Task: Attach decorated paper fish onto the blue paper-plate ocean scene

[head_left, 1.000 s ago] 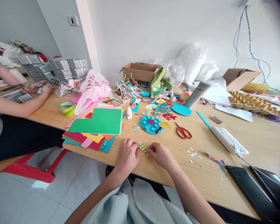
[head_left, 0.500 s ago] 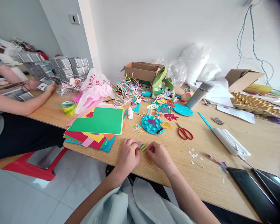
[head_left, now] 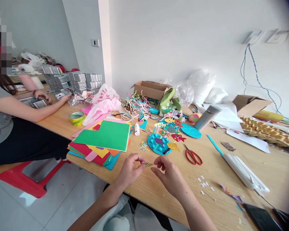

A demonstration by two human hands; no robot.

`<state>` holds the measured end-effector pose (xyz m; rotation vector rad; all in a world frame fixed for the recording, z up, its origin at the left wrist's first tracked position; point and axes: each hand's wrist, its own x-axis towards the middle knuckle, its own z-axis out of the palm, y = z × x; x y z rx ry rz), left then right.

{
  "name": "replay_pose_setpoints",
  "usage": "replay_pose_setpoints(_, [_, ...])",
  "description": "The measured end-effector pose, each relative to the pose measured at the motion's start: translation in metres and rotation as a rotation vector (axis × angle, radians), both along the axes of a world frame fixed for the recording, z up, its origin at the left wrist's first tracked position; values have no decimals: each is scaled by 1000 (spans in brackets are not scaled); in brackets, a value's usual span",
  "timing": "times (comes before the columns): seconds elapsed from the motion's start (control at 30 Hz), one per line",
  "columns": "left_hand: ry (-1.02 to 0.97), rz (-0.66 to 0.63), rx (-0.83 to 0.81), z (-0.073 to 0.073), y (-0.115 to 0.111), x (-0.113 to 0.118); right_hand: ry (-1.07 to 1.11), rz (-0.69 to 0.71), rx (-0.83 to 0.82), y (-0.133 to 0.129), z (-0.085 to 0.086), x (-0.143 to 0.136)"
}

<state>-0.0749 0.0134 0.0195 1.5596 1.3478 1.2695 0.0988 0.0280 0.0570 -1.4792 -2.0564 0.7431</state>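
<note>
A small paper fish point(head_left: 148, 165) with a pink head and green and yellow stripes is held above the near table edge, seen almost edge-on. The thumb and index finger of my left hand point(head_left: 131, 169) pinch its head end. My right hand point(head_left: 167, 171) is at the tail end, thumb and index finger slightly apart; whether a fingertip touches the tail is hard to see. Beyond my hands stands a blue egg-carton disc point(head_left: 152, 145) decorated with several colourful paper fish. Red-handled scissors point(head_left: 194, 156) lie to the right of it, and a white glue bottle point(head_left: 136, 129) stands to its left.
Coloured paper sheets point(head_left: 110, 134) are stacked at left, with a tape roll point(head_left: 77, 118) behind. White paper bits point(head_left: 203, 184), a white power strip point(head_left: 245, 173) and a dark phone point(head_left: 262, 216) lie at right. A grey flask point(head_left: 208, 117) leans farther back. Another person's arm point(head_left: 48, 110) rests at far left.
The camera view has tilted up. The fish has turned from showing its flat side to nearly edge-on. My right hand's fingers have spread from their pinch at the tail.
</note>
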Motion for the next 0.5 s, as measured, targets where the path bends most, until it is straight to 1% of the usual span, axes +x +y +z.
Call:
replay_pose_setpoints(0.07, [-42, -21, -16, 4, 2, 0, 30, 4, 60, 2, 7, 1])
replay_pose_setpoints(0.1, [-58, -25, -22, 6, 4, 0, 38, 14, 64, 4, 10, 1])
replay_pose_setpoints(0.23, [-127, -37, -26, 14, 9, 2, 23, 74, -4, 10, 19, 1])
replay_pose_setpoints(0.3, [-159, -52, -29, 16, 12, 4, 7, 86, -1, 13, 21, 1])
replay_pose_setpoints(0.4, [-213, -74, -33, 17, 18, 5, -16, 91, 51, 19, 24, 3])
replay_pose_setpoints(0.5, [-319, -61, -8, 21, 29, 4, -12, 103, 105, 29, 37, 11])
